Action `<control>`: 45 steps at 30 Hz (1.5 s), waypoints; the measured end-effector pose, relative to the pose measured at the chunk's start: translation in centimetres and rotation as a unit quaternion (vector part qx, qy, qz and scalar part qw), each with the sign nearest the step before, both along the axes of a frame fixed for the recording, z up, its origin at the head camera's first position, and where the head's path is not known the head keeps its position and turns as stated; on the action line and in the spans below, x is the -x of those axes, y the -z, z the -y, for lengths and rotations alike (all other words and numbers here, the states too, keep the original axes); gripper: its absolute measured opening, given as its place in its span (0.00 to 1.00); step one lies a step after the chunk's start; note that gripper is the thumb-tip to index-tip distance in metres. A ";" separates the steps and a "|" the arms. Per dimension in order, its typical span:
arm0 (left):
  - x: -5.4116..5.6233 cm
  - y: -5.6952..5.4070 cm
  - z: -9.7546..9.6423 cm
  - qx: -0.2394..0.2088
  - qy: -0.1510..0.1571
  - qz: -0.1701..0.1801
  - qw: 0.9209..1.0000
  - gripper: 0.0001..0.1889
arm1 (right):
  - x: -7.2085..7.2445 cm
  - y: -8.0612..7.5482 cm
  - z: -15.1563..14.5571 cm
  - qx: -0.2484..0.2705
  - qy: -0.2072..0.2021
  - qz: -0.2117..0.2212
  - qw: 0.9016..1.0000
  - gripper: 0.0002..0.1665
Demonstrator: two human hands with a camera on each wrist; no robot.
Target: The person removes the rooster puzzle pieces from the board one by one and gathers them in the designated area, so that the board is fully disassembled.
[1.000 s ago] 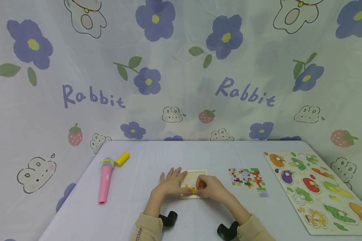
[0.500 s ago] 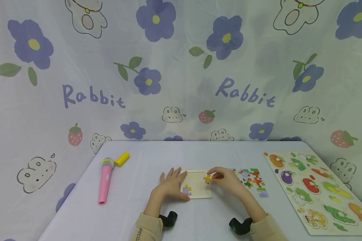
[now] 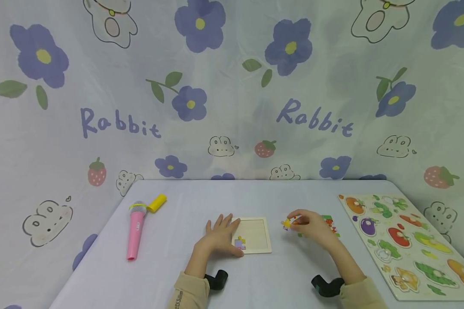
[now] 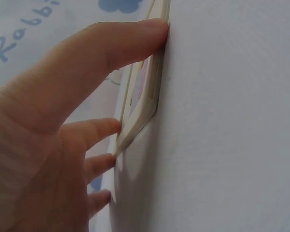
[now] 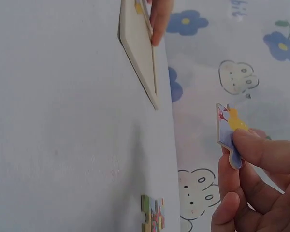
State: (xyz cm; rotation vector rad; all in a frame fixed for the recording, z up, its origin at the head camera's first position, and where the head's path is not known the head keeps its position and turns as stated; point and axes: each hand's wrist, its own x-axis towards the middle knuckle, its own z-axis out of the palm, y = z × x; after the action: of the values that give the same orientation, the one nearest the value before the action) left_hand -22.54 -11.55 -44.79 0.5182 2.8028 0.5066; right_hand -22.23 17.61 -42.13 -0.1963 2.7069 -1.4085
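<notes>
A small wooden puzzle tray (image 3: pixel 258 235) lies in the middle of the table, with one purple-and-yellow puzzle piece (image 3: pixel 239 243) in its near left corner. My left hand (image 3: pixel 218 238) rests along the tray's left side, fingers spread, its thumb (image 4: pixel 135 41) on the near edge. To the right of the tray my right hand (image 3: pixel 314 226) pinches a puzzle piece (image 5: pixel 226 130) between thumb and fingers, up off the table. That piece shows purple, yellow and a little red. Below and behind this hand sit several more puzzle pieces (image 3: pixel 328 223), partly hidden by it.
A pink microphone (image 3: pixel 135 234) and a yellow cylinder (image 3: pixel 157 203) lie at the left. On the right is a large vegetable peg board (image 3: pixel 404 253). Behind the table hangs a rabbit-and-flower print cloth (image 3: pixel 232 86).
My right hand has lifted the puzzle piece from the tray's lower part and carried it right, toward the loose pieces. The left hand stays on the tray.
</notes>
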 end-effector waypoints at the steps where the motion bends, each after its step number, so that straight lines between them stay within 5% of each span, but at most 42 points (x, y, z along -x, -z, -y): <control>1: 0.0 0.0 0.0 0.001 0.000 0.000 1.000 0.52 | -0.1 -0.1 -0.3 0.001 0.005 0.003 1.000 0.15; 13: 0.0 -0.1 0.1 -0.006 0.001 0.003 1.000 0.52 | -0.1 0.4 -4.1 -0.047 0.006 -0.004 0.999 0.16; 26: 0.1 0.0 0.0 -0.004 -0.002 0.003 1.000 0.52 | -0.7 1.3 -7.3 -0.033 -0.024 0.048 0.998 0.15; 36: 0.0 0.1 0.0 0.002 0.000 0.001 1.000 0.52 | -1.1 1.8 -7.9 -0.076 -0.029 0.088 0.993 0.11; 45: -0.1 -0.1 0.0 -0.002 0.002 0.001 1.000 0.52 | -1.4 1.7 -7.2 -0.113 -0.017 0.056 0.992 0.08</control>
State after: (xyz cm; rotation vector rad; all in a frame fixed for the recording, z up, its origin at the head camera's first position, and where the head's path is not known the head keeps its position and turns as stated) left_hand -22.48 -11.57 -44.71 0.5251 2.7994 0.5101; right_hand -20.85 24.83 -43.80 -0.1403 2.7268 -1.0598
